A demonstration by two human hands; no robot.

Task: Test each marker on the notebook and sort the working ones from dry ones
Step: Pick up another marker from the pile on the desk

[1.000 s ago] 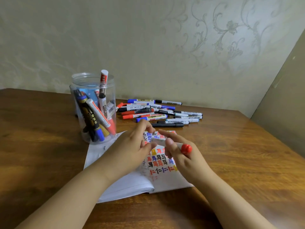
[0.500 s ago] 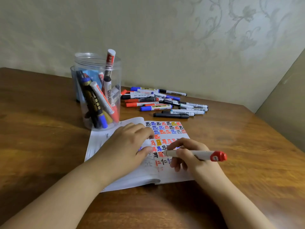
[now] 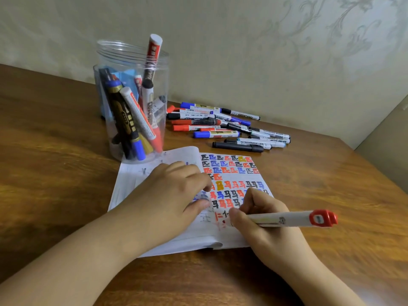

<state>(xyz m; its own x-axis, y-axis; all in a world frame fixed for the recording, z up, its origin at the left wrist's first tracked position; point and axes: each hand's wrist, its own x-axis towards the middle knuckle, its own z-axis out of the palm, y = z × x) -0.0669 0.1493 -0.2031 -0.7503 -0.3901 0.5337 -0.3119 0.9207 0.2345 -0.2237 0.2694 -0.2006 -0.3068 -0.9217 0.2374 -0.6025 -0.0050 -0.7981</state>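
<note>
Head view: clear jar and loose markers stand behind notebook.

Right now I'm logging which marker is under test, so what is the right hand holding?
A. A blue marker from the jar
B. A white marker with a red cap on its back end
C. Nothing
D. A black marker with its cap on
B: the right hand grips a white marker, red cap at its rear, tip at the notebook.
</note>
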